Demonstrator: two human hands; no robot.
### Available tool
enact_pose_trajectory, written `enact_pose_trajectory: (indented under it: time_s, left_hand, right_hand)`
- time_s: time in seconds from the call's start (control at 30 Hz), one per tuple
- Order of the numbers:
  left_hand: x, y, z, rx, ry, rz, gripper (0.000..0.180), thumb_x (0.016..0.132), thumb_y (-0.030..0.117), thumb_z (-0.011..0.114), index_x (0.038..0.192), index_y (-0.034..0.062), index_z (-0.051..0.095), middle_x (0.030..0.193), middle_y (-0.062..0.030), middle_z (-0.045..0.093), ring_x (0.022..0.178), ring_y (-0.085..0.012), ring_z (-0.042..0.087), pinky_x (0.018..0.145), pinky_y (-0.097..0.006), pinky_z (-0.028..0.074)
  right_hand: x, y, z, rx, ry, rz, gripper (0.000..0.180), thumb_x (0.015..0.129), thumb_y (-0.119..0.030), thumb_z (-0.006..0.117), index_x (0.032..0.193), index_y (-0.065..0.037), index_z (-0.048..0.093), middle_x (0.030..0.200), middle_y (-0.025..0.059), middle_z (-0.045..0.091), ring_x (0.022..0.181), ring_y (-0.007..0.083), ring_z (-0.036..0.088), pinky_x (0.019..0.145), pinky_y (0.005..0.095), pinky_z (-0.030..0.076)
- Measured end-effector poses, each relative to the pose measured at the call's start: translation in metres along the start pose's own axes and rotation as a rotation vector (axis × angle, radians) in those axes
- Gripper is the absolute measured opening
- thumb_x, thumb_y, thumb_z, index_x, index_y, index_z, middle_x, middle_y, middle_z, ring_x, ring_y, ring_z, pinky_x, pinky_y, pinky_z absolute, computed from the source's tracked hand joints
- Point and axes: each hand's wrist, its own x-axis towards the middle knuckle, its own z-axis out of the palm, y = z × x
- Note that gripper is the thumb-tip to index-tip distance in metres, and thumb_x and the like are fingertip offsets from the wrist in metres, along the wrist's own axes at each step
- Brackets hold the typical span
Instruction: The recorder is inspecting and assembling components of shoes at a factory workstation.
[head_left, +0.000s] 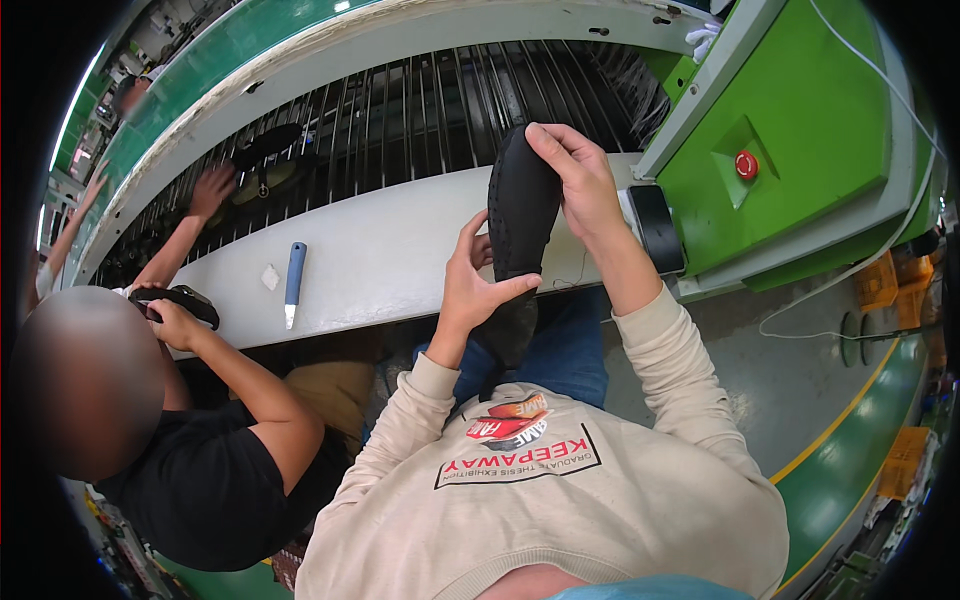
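Upright over the white work ledge (390, 250), I hold a long black shoe upper (524, 205) with a dotted seam along its left edge. My left hand (478, 285) grips its lower end, thumb across the front and fingers partly behind. My right hand (578, 180) pinches the top right edge between thumb and fingers. The upper's far side is hidden from me. A thin dark thread (578, 275) lies on the ledge by its lower end.
A blue-handled knife (295, 280) and a white scrap (270, 277) lie to the left. Beyond the ledge runs a rod conveyor (400, 125). At right stand a dark phone-like device (655, 230) and a green machine (790, 130). A co-worker (220, 430) holds a black shoe (185, 303).
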Motion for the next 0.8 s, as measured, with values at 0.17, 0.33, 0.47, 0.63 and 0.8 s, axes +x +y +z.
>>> enact_pose_trajectory:
  time_s: [0.17, 0.33, 0.47, 0.63, 0.8]
  left_hand:
    - [-0.001, 0.001, 0.001, -0.046, 0.017, -0.011, 0.12, 0.07, 0.023, 0.106, 0.163, -0.0059, 0.037, 0.127, -0.0201, 0.076, 0.117, -0.0238, 0.074, 0.11, -0.038, 0.054]
    - [0.001, -0.002, 0.001, -0.115, 0.027, -0.03, 0.115, 0.073, 0.017, 0.104, 0.163, -0.0062, 0.036, 0.127, -0.0208, 0.075, 0.117, -0.0228, 0.074, 0.106, -0.036, 0.057]
    - [0.003, -0.003, -0.012, -0.355, 0.036, -0.098, 0.1, 0.082, 0.014, 0.097, 0.161, -0.0055, 0.038, 0.125, -0.0216, 0.075, 0.113, -0.0225, 0.075, 0.101, -0.035, 0.059]
    - [0.007, 0.016, -0.029, -0.534, 0.045, -0.035, 0.082, 0.096, 0.036, 0.085, 0.153, -0.0049, 0.043, 0.125, -0.0262, 0.074, 0.102, -0.0365, 0.081, 0.095, -0.046, 0.066]
    - [0.008, 0.057, -0.043, -0.589, 0.062, 0.111, 0.093, 0.091, 0.062, 0.085, 0.146, -0.0045, 0.05, 0.124, -0.0282, 0.073, 0.101, -0.0382, 0.08, 0.09, -0.047, 0.069]
  right_hand:
    - [0.006, 0.002, 0.005, 0.036, 0.012, 0.001, 0.026, 0.102, -0.026, 0.082, 0.114, -0.002, 0.08, 0.099, 0.0015, 0.077, 0.088, 0.008, 0.07, 0.082, 0.0255, 0.057]
    - [0.013, 0.005, 0.011, 0.031, 0.026, 0.027, 0.026, 0.103, -0.027, 0.082, 0.112, -0.003, 0.08, 0.098, 0.0009, 0.077, 0.089, 0.008, 0.07, 0.083, 0.0252, 0.056]
    - [0.007, 0.025, 0.016, 0.01, 0.043, 0.108, 0.039, 0.108, -0.033, 0.074, 0.132, -0.002, 0.072, 0.113, 0.0059, 0.076, 0.098, 0.012, 0.071, 0.089, 0.0277, 0.056]
    - [-0.038, 0.11, -0.019, -0.25, 0.134, 0.009, 0.044, 0.113, -0.035, 0.067, 0.141, 0.0, 0.065, 0.12, 0.0107, 0.076, 0.106, 0.0159, 0.074, 0.095, 0.0313, 0.057]
    - [-0.054, 0.124, -0.01, -0.45, 0.086, -0.076, 0.03, 0.11, -0.025, 0.07, 0.123, 0.001, 0.074, 0.095, 0.009, 0.079, 0.086, 0.0143, 0.075, 0.086, 0.031, 0.059]
